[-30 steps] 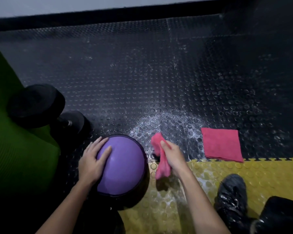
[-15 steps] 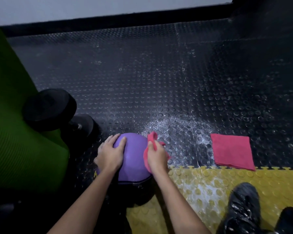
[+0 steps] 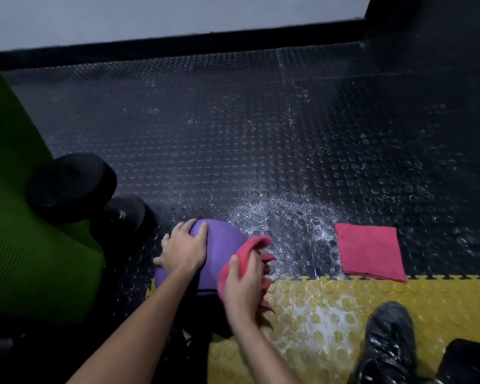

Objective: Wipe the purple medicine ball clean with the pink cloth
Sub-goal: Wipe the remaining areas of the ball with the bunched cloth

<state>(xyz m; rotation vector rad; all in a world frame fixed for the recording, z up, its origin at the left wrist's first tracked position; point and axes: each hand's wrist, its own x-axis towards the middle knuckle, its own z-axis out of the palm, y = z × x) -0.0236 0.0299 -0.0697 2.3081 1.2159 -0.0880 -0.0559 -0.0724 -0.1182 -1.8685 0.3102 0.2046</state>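
The purple medicine ball [image 3: 219, 250] rests on the studded floor at the seam between black and yellow tiles. My left hand [image 3: 184, 249] lies flat on the ball's upper left side, fingers spread, steadying it. My right hand [image 3: 244, 284] grips a crumpled pink cloth [image 3: 245, 250] and presses it against the ball's right side. The lower part of the ball is hidden behind my forearms.
A second pink cloth [image 3: 370, 256] lies folded flat on the black floor to the right. A black dumbbell [image 3: 78, 189] sits left of the ball beside a green mat [image 3: 25, 217]. A wet patch [image 3: 285, 217] spreads behind the ball. My black shoe [image 3: 388, 342] stands on the yellow tile [image 3: 441, 297].
My right hand brought the pink cloth from beside the ball onto its right side and is sliding it down. My left hand stayed on the ball. The camera tilted up slightly.
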